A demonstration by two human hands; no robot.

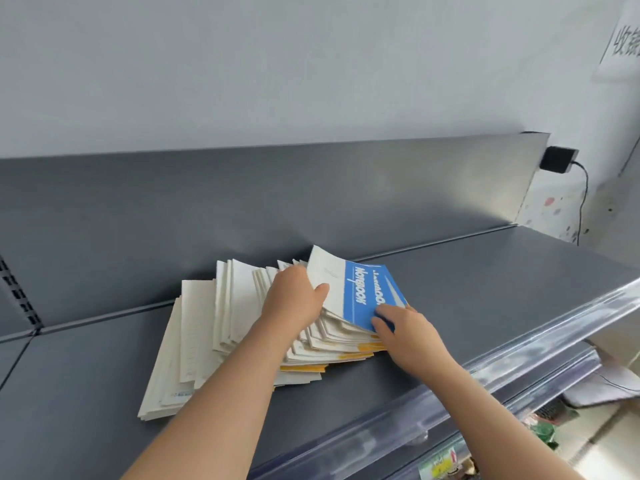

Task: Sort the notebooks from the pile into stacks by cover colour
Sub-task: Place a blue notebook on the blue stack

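A: Where did the notebooks sit?
B: The pile (pixel 207 323) lay fanned on the grey shelf (pixel 485 289), pale faces up. No separate stack was seen, so sorting was judged barely begun.
A: Item in hand?
B: The blue notebook (pixel 363 296), at the pile's right end, tilted up off it.
A: Grip?
B: The left hand (pixel 294 296) held its pale edge, thumb in front and fingers hidden behind, likely to lift it clear. The right hand (pixel 405 327) pinched its near corner, probably to steady the slide-out.
A: Anything else?
B: Yellow cover edges (pixel 304 368) showed along the pile's near side.
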